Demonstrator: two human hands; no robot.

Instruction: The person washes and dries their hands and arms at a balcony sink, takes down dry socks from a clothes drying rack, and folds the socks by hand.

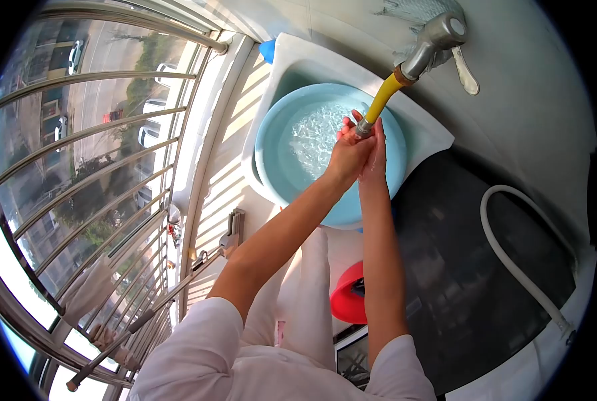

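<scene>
My left hand [350, 155] and my right hand [376, 155] are pressed close together over a light blue basin [264, 157]. Just above them ends the metal tip of a yellow hose [383, 97] fitted to a metal faucet [434, 41]. Both hands look wet and hold no object that I can see. The right hand's fingers lie stretched along the nozzle's side; the left hand's fingers are loosely curved and partly hidden behind the nozzle. Rippling, bubbly water [315, 137] fills the basin.
A white sink [432, 132] holds the basin. To the right lie a dark glossy panel [465, 267] and a white hose [502, 247]. Below is a red bucket [345, 297]. Metal window bars [91, 157] and a long pole [135, 325] are at left.
</scene>
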